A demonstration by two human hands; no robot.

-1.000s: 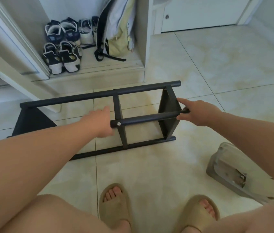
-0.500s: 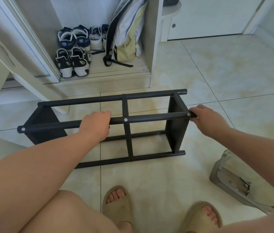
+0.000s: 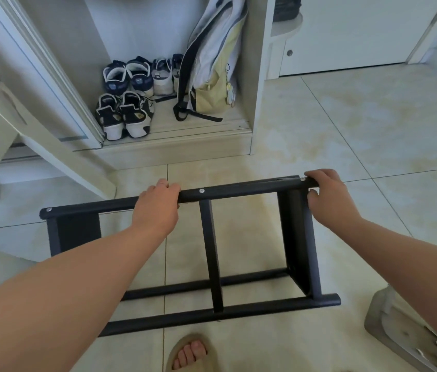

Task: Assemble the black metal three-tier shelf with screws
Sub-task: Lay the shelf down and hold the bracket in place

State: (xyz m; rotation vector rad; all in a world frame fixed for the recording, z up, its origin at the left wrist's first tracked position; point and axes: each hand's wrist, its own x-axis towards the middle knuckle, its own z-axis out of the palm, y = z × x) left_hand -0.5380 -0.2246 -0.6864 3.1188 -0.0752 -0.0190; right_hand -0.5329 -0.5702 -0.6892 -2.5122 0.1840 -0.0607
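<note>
Beneath the left hand (image 3: 158, 208), curled mid-span, and the right hand (image 3: 330, 200), curled at its end, the top rail (image 3: 238, 189) of the black shelf frame (image 3: 213, 253) is held, presumably to steady the frame on the floor (image 3: 359, 124).

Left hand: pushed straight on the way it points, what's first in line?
The left hand grips the shelf's top bar, so that comes first. Past it lies bare floor tile, then probably the wardrobe's raised base below the backpack; depth is unclear.
</note>
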